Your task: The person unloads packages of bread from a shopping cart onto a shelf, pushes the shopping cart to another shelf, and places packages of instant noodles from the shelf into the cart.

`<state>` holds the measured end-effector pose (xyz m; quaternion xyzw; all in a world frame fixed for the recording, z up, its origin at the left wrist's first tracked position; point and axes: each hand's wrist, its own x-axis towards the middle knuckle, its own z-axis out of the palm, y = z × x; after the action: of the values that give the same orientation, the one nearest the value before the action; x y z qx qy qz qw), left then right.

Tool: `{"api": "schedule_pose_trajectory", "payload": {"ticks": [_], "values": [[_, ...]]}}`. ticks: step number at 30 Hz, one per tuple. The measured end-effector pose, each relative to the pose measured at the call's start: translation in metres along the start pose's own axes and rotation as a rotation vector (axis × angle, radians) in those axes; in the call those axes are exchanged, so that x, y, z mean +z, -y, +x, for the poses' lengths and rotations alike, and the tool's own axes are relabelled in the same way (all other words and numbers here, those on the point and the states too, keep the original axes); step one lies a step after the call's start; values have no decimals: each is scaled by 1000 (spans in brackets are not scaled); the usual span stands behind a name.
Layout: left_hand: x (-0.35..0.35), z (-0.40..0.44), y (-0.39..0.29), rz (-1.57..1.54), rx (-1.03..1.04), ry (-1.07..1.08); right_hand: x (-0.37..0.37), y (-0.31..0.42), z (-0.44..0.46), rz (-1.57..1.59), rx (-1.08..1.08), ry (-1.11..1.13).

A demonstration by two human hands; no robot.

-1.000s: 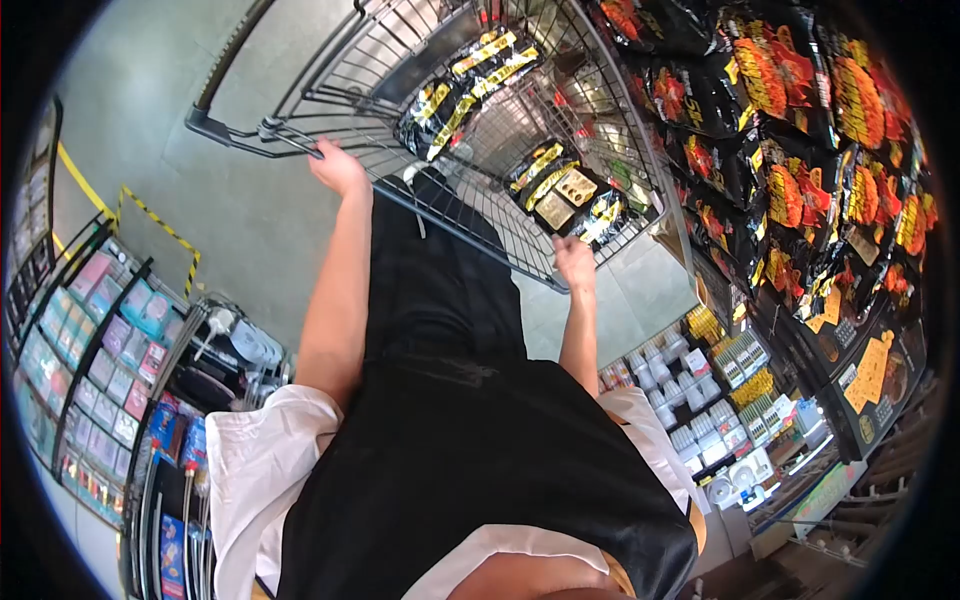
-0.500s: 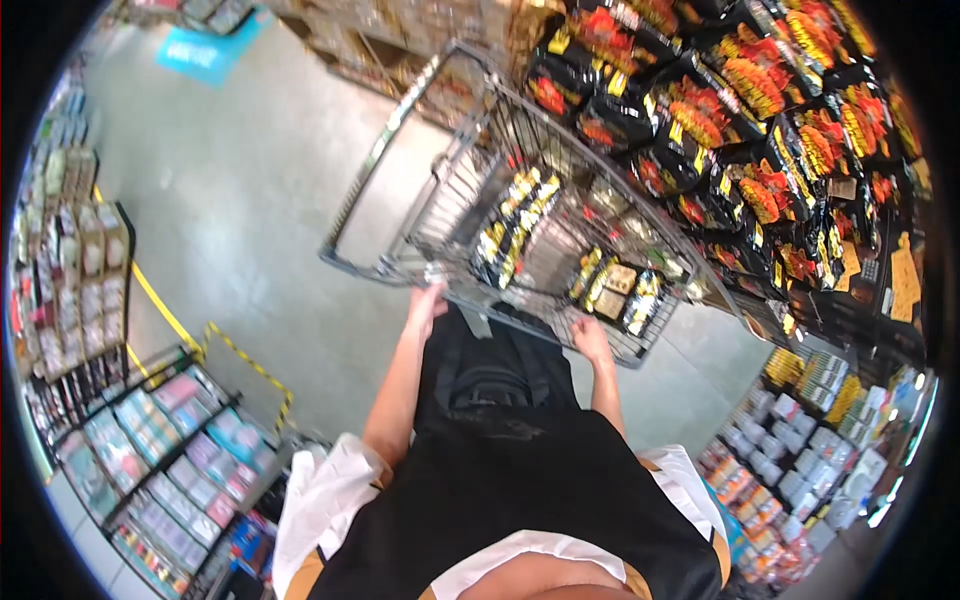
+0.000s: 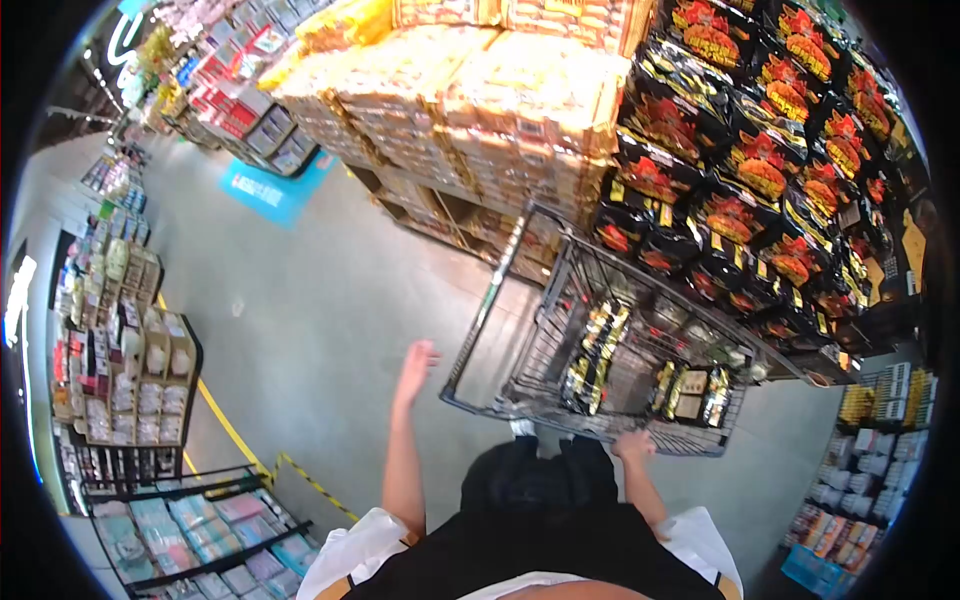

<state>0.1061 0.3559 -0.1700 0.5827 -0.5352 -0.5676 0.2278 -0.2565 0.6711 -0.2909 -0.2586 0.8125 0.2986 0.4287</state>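
Note:
A dark metal shopping cart stands in front of me, its handle end toward the left. Inside it lie black-and-yellow bags and, nearer its right end, more such bags beside a tan-and-black pack. My right hand is on the cart's near rim, fingers closed round it. My left hand is off the cart, in the air to its left, with the fingers apart and nothing held.
Black bags with red-orange print are stacked behind the cart. Left of them rises a tall pile of orange-brown packs. Display shelves line the left, another rack stands at lower left, and shelved goods at right.
My left hand has let go of the cart and moved away to the left. The view has shifted, so the cart appears lower and farther right. My right hand stays on its rim.

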Motion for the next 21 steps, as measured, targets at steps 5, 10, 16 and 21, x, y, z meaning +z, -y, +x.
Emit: {"api": "schedule_pose_trajectory", "payload": {"ticks": [5, 10, 16, 21], "values": [[82, 65, 29, 571, 179, 93, -10, 5, -3, -11, 31, 53], [83, 69, 44, 567, 290, 22, 0, 2, -1, 36, 91, 13], [83, 72, 42, 476, 189, 46, -3, 2, 9, 4, 74, 153], [84, 67, 32, 454, 242, 64, -4, 2, 5, 45, 115, 121]]}}
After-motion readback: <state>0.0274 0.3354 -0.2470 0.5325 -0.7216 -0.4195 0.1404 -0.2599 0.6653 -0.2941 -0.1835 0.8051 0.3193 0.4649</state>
